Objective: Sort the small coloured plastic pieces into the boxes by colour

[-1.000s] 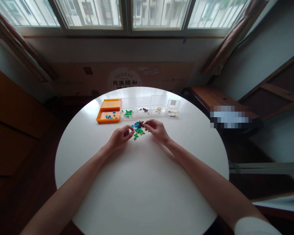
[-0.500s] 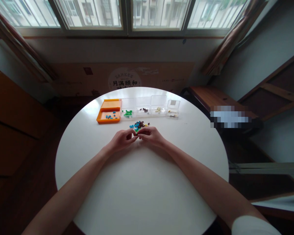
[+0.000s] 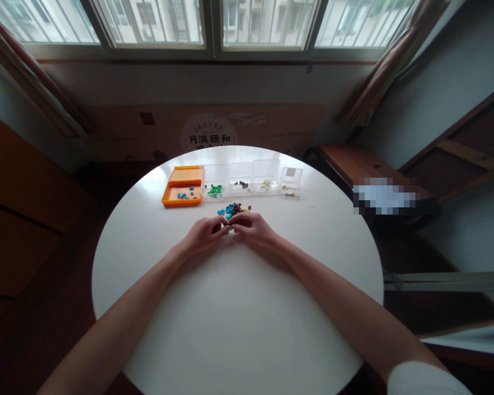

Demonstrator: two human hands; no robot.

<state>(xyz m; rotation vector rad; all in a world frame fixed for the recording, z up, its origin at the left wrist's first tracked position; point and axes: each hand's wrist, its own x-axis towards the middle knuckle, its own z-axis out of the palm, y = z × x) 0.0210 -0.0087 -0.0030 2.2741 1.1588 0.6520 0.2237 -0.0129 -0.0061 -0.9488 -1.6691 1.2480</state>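
Observation:
My left hand [image 3: 206, 232] and my right hand [image 3: 255, 228] meet fingertip to fingertip over the white round table [image 3: 239, 307]. Both are closed in a pinch around a tiny dark piece, mostly hidden by the fingers; its kind is too small to make out. Just beyond them lies a loose pile of small plastic building bricks [image 3: 235, 208], mainly blue and dark brown, with some yellow and green. Part of the pile is covered by my fingers. A bit of green shows below the fingertips.
Behind the pile stand an open orange box [image 3: 181, 204] with blue bricks, and clear lidded boxes holding green bricks [image 3: 214, 190], dark brown bricks [image 3: 242, 185], cream bricks [image 3: 265, 184] and a few yellowish pieces [image 3: 290, 191]. A wooden bench [image 3: 354, 162] stands right of the table.
Both hands stay in nearly the same place, with a slight shift of the fingertips around the small piece. The boxes and the pile look the same.

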